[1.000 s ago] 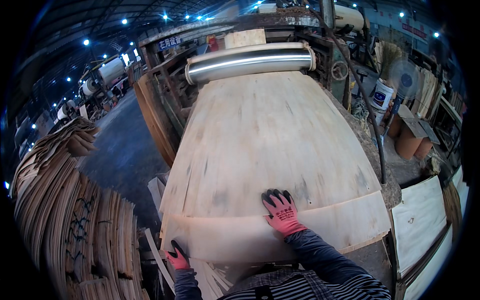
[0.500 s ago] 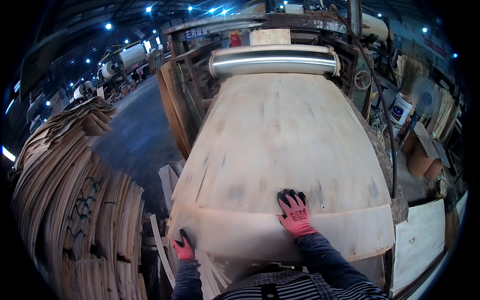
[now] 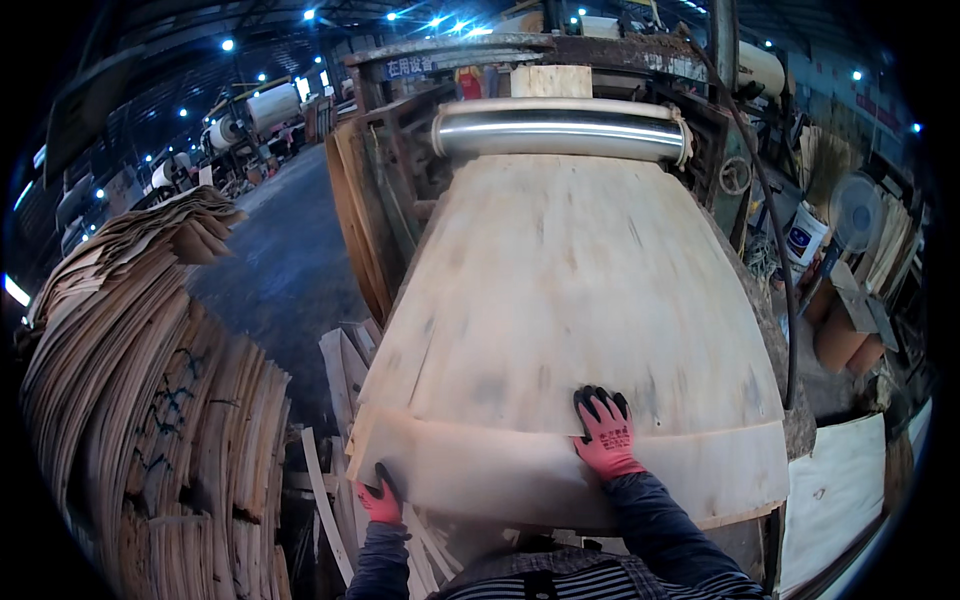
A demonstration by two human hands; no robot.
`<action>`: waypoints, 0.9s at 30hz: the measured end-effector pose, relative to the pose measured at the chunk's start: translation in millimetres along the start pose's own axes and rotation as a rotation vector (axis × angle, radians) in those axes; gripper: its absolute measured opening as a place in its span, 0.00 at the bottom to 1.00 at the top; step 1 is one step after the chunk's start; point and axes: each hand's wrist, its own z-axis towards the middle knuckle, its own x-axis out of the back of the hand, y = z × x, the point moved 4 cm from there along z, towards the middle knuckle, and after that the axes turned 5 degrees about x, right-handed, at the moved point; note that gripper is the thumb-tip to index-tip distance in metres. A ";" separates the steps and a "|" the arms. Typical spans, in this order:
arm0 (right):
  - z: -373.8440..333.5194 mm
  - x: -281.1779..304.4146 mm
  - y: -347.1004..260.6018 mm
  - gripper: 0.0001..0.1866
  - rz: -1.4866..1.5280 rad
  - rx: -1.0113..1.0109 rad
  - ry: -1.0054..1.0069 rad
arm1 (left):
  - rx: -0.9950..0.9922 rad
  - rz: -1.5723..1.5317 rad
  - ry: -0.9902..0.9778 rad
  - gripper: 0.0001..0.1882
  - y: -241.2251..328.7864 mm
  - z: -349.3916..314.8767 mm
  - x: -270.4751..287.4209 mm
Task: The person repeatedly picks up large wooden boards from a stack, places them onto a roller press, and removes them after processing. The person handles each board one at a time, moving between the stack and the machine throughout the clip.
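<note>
Head view: a broad wood sheet [image 3: 580,290] spreads before you; a pale strip [image 3: 530,475] runs along its near edge; a metal roller [image 3: 565,135] spans the far end; your right hand [image 3: 606,440] lies flat across both woods, grip open; your left hand [image 3: 381,497] is at the strip's left edge, grip impossible to tell.

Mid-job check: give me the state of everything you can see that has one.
Front veneer sheet: laid across the near end
Large veneer sheet: spread out toward the roller
Roller: turning or still, cannot tell
Right hand: gloved, palm down, fingers slightly spread
Left hand: gloved, at front sheet's left end; grip unclear
Ceiling lights: lit
Fan: spinning or not, cannot tell
</note>
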 end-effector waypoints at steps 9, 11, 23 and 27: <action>-0.4 -1.7 -3.1 0.32 -0.052 -0.024 0.016 | -0.055 -0.022 -0.063 0.30 -0.5 -2.6 -1.2; -0.1 -2.9 -1.9 0.32 -0.056 -0.020 0.006 | -0.105 -0.067 -0.052 0.26 11.8 -4.0 -2.0; -14.7 27.0 14.3 0.31 -0.261 -0.030 -0.107 | -0.341 -0.022 0.082 0.23 0.8 -5.9 -8.3; -25.3 45.6 39.2 0.33 -0.348 -0.120 -0.163 | -0.324 -0.181 0.045 0.18 33.5 -8.8 4.6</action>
